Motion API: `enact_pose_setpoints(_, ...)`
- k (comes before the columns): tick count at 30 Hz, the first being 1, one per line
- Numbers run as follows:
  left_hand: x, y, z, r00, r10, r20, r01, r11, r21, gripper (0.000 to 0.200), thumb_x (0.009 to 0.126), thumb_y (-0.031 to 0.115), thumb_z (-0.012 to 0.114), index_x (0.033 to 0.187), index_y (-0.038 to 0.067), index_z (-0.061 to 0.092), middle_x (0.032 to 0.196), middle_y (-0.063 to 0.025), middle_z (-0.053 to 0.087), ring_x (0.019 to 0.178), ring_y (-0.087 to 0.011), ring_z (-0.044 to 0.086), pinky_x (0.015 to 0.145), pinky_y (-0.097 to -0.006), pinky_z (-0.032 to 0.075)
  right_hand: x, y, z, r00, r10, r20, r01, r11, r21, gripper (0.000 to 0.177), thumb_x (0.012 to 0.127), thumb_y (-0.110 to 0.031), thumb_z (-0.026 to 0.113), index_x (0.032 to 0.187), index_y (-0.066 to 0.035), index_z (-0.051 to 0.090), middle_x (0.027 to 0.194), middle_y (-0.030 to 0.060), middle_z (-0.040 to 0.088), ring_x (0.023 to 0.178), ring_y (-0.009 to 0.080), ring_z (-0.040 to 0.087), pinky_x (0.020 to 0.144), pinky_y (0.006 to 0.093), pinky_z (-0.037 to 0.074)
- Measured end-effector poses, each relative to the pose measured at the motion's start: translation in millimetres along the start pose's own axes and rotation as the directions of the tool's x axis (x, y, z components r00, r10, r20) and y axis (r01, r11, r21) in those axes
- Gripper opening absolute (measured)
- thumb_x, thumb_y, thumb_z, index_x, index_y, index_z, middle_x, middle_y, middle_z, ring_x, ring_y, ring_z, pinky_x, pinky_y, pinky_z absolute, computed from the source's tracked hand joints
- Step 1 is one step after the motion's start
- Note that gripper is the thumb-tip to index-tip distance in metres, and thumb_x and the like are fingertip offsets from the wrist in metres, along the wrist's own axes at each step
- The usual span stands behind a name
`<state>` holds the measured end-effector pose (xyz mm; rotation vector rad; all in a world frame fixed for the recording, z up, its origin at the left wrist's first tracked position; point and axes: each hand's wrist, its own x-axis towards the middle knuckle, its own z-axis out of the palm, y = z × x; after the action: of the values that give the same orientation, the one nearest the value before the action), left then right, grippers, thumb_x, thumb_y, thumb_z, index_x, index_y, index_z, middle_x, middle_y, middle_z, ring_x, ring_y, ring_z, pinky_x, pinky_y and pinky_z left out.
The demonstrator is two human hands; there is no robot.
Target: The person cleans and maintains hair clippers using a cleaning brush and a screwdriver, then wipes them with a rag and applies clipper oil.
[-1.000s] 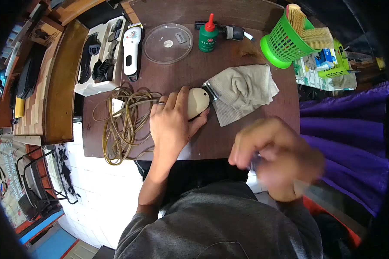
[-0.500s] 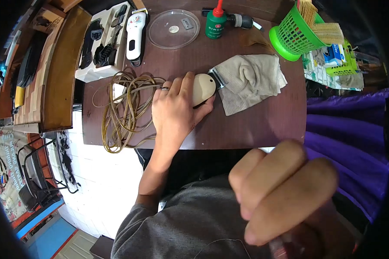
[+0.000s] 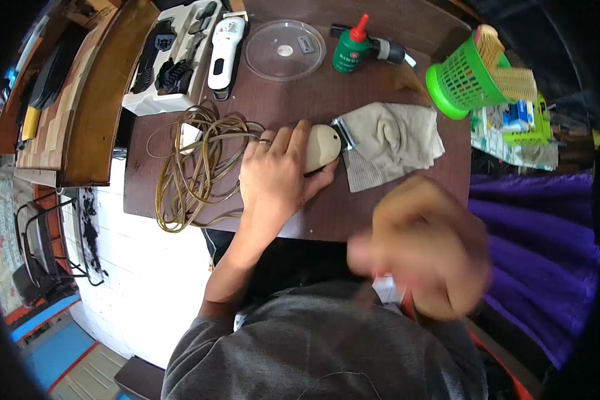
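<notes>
My left hand (image 3: pixel 273 167) is wrapped around a beige corded hair clipper (image 3: pixel 323 148) lying on the brown table (image 3: pixel 273 100). The clipper's metal blade end touches a folded grey cloth (image 3: pixel 390 143) on its right. A tangled brown cord (image 3: pixel 203 167) is heaped left of the hand, with a white plug (image 3: pixel 190 138) among its loops. Raised in front of my body, near the table's front edge, my right hand (image 3: pixel 423 250) is smeared by motion. Its fingers look bent, but whether they hold anything is not visible.
Along the back stand a white tray of clipper parts (image 3: pixel 187 100), a white clipper (image 3: pixel 225 57), a clear round lid (image 3: pixel 263 67) and a green oil bottle (image 3: pixel 349 53). A green basket with brushes (image 3: pixel 457 83) is at the right, above a purple curtain (image 3: pixel 533 227).
My right hand has moved up and away from the camera, toward the table edge. The view has shifted slightly. My left hand stays on the hair clipper.
</notes>
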<state>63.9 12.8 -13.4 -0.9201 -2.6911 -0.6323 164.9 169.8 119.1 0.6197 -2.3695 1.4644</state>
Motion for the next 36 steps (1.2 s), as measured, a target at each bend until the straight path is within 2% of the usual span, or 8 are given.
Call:
enact_pose_setpoints(3,-2.3,-3.9,-2.7,1.000,0.013,0.016,-0.013,1.000,-0.001,0.065,0.071,0.045,0.077,0.119,0.004,0.062,0.090,-0.0085,0.065,0.084,-0.0270,0.065,0.075,-0.0364,0.049,-16.5,32.7,-2.8,0.803,0.590,0.089,-0.596,0.798,0.086,0.029,0.090,-0.007,0.068,0.117,-0.002,0.059,0.096,0.0104,0.063,0.082,0.0178,0.060,0.073,0.0299,0.048)
enact_pose_setpoints(11,0.4,-7.2,-2.4,1.000,0.018,-0.006,-0.019,0.998,-0.055,0.064,0.074,0.058,0.074,0.110,0.005,0.066,0.088,-0.0084,0.066,0.080,-0.0276,0.066,0.072,-0.0360,0.050,-24.7,68.9,-19.6,0.773,0.635,0.003,-0.604,0.737,-0.303,0.022,0.095,-0.009,0.060,0.115,-0.003,0.065,0.087,0.0144,0.067,0.075,0.0236,0.068,0.070,0.0315,0.051)
enact_pose_setpoints(12,0.3,-7.4,-1.8,1.000,0.018,-0.015,-0.019,0.998,-0.067,0.062,0.074,0.057,0.074,0.110,0.006,0.067,0.088,-0.0084,0.066,0.080,-0.0275,0.066,0.072,-0.0359,0.050,-23.3,76.4,-16.5,0.877,0.480,-0.023,-0.461,0.827,-0.322,0.022,0.095,-0.012,0.060,0.114,-0.003,0.067,0.081,0.0183,0.065,0.070,0.0301,0.067,0.065,0.0357,0.051)
enact_pose_setpoints(16,0.9,-5.9,-2.2,0.999,0.023,-0.038,-0.026,0.997,-0.078,0.062,0.073,0.056,0.075,0.110,0.007,0.067,0.087,-0.0084,0.067,0.078,-0.0276,0.066,0.071,-0.0363,0.051,-3.3,75.2,-24.3,0.894,0.444,0.051,-0.361,0.785,-0.503,0.023,0.091,-0.011,0.063,0.111,-0.002,0.069,0.081,0.0203,0.065,0.071,0.0371,0.065,0.063,0.0422,0.049)
enact_pose_setpoints(20,0.4,-6.0,-2.7,0.997,0.031,-0.075,-0.038,0.996,-0.081,0.064,0.073,0.056,0.077,0.111,0.006,0.068,0.087,-0.0085,0.067,0.077,-0.0278,0.066,0.070,-0.0366,0.051,9.7,68.8,-32.8,0.893,0.429,0.136,-0.306,0.800,-0.516,0.021,0.090,-0.011,0.065,0.108,-0.003,0.070,0.080,0.0209,0.065,0.072,0.0376,0.065,0.063,0.0432,0.049)
enact_pose_setpoints(22,-0.2,-7.1,-0.7,0.995,0.033,-0.092,-0.041,0.995,-0.087,0.063,0.073,0.056,0.077,0.112,0.007,0.068,0.087,-0.0085,0.067,0.077,-0.0277,0.066,0.070,-0.0364,0.051,14.0,62.4,-34.7,0.853,0.500,0.150,-0.338,0.747,-0.572,0.021,0.093,-0.008,0.063,0.112,-0.001,0.070,0.082,0.0180,0.069,0.072,0.0265,0.068,0.066,0.0335,0.050)
enact_pose_setpoints(25,0.4,-7.3,-1.4,0.996,0.030,-0.090,-0.039,0.995,-0.093,0.063,0.073,0.055,0.077,0.112,0.007,0.068,0.087,-0.0084,0.067,0.078,-0.0275,0.067,0.069,-0.0362,0.050,14.3,66.5,-32.8,0.862,0.480,0.160,-0.325,0.767,-0.554,0.020,0.089,-0.010,0.066,0.107,-0.004,0.071,0.079,0.0211,0.064,0.072,0.0377,0.065,0.063,0.0429,0.049)
enact_pose_setpoints(36,-0.9,-7.6,-1.6,0.997,0.001,-0.074,-0.010,0.992,-0.122,0.064,0.072,0.056,0.077,0.112,0.007,0.068,0.091,-0.0090,0.069,0.081,-0.0289,0.067,0.071,-0.0372,0.050,32.1,57.3,-33.0,0.841,0.479,0.252,-0.241,0.749,-0.617,0.023,0.087,-0.004,0.067,0.109,-0.002,0.071,0.076,0.0185,0.065,0.066,0.0312,0.064,0.061,0.0369,0.048)
